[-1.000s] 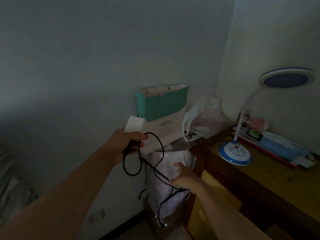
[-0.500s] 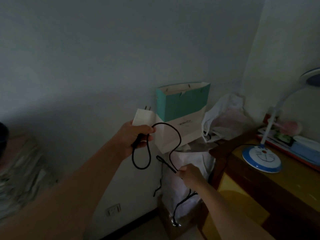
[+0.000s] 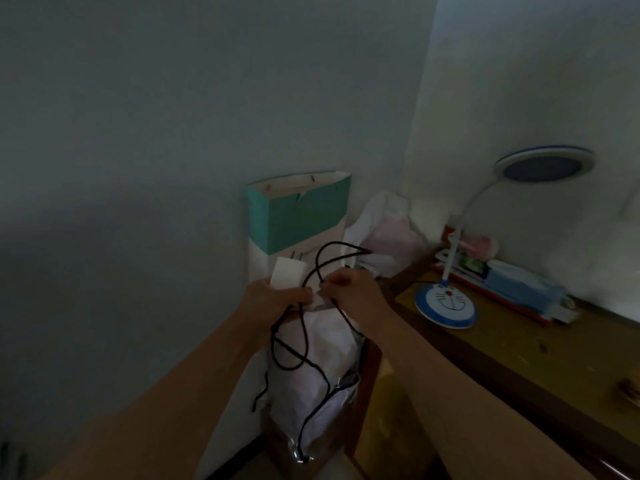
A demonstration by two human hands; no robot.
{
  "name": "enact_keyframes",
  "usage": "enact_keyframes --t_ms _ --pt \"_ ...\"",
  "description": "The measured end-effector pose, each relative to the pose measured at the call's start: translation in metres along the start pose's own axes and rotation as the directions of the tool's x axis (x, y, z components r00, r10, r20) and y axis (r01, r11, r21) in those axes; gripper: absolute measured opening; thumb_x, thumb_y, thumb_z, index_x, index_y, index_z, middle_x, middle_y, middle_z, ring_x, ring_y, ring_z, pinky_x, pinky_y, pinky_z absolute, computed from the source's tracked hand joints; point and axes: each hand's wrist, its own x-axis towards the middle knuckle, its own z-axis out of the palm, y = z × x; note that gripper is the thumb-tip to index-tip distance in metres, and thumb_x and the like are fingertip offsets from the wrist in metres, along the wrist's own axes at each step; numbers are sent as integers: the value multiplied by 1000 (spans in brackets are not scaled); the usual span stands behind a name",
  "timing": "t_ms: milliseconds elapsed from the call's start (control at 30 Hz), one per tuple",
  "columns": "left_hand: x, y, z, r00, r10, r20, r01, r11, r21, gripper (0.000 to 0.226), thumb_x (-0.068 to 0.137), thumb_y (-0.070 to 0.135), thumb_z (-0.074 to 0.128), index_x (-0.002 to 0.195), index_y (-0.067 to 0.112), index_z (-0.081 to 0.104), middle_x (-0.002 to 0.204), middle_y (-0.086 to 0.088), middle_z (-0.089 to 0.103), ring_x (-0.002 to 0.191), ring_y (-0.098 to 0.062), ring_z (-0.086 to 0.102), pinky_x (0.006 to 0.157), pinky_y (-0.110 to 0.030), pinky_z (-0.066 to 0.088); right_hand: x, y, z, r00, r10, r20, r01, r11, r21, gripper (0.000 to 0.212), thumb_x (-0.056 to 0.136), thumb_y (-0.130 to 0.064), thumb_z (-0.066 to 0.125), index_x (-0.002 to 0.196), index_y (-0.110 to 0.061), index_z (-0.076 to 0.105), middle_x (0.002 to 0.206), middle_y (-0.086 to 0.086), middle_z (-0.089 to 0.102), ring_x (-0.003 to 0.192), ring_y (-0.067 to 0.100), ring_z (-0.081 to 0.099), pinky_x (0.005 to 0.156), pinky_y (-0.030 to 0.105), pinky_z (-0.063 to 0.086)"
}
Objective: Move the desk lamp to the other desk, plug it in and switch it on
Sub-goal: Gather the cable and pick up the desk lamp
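Note:
The desk lamp [image 3: 445, 302] stands unlit on the wooden desk [image 3: 540, 355] at the right, with a round blue-and-white cartoon-face base, a white bent neck and a round head. My left hand [image 3: 273, 299] grips its white plug adapter [image 3: 289, 276], prongs pointing up. My right hand [image 3: 349, 289] pinches the black cord [image 3: 304, 341] right beside the left hand. The cord loops above and below both hands and trails down over a bag.
A teal-and-white paper bag [image 3: 298, 216] stands against the wall behind my hands. White plastic bags [image 3: 384, 237] fill the corner, and another [image 3: 311, 379] hangs below. Books and a blue pack [image 3: 519, 284] lie along the desk's back edge.
My right hand rose and came up against the left hand, taking the cord near the adapter. The view swung back right, so the whole lamp shows again.

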Motion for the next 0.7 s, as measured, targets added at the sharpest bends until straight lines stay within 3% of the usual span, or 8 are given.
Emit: enact_keyframes --t_ms 67,133,200,267,367,467,567,700 --pt "1 1 10 1000 -5 22 4 1000 7 42 75 -5 70 115 -12 60 107 -27 66 97 -38 65 94 -51 51 -1 -9 -7 997 66 39 -71 989 126 6 81 -7 64 80 -7 70 68 -1 60 66 13 56 65 23 50" --pt "5 2 19 998 14 63 -14 1000 -6 42 77 -4 69 117 -10 60 116 -30 64 106 -45 62 97 -56 48 0 -17 -14 992 102 69 -111 983 147 14 81 -7 61 72 -17 66 65 -4 58 57 4 56 51 9 48" --pt "10 2 26 992 35 118 -28 998 -57 35 78 -5 66 113 -8 62 107 -26 69 96 -38 67 87 -49 56 1 -21 -18 997 74 20 -76 986 146 29 83 1 55 57 -13 55 58 0 51 41 -3 49 39 5 39" --pt "17 1 32 981 64 182 -38 989 -142 18 80 -9 61 97 -2 66 78 -12 76 69 -21 73 60 -32 60 2 -26 -21 998 43 -50 -32 979 204 27 82 11 49 61 -6 54 55 9 42 37 0 42 38 9 34" --pt "26 5 40 976 71 207 -31 981 -190 14 80 -8 61 83 4 66 59 -3 75 53 -14 72 48 -22 56 4 -27 -27 992 93 -89 -65 960 273 23 85 3 53 64 -6 57 58 9 48 53 10 46 46 13 40" --pt "34 12 48 974 76 212 -25 972 -232 14 82 -7 58 75 5 63 50 -3 70 43 -13 67 44 -23 54 9 -11 -37 982 105 -160 -82 986 144 16 88 -8 55 88 0 70 90 11 70 83 16 61 71 22 48" --pt "45 22 53 975 97 201 -34 954 -296 17 85 -7 54 70 1 57 41 -4 63 36 -13 61 42 -22 53 15 15 -48 956 132 -261 -139 990 -8 23 87 -5 51 102 4 66 110 18 68 104 28 62 90 38 50" --pt "57 32 54 966 119 231 -52 959 -278 28 87 -5 53 60 2 59 39 -1 60 35 -9 58 43 -19 53 31 50 -67 941 88 -326 -173 954 -244 29 86 3 42 111 2 57 118 21 60 109 34 55 85 31 43"
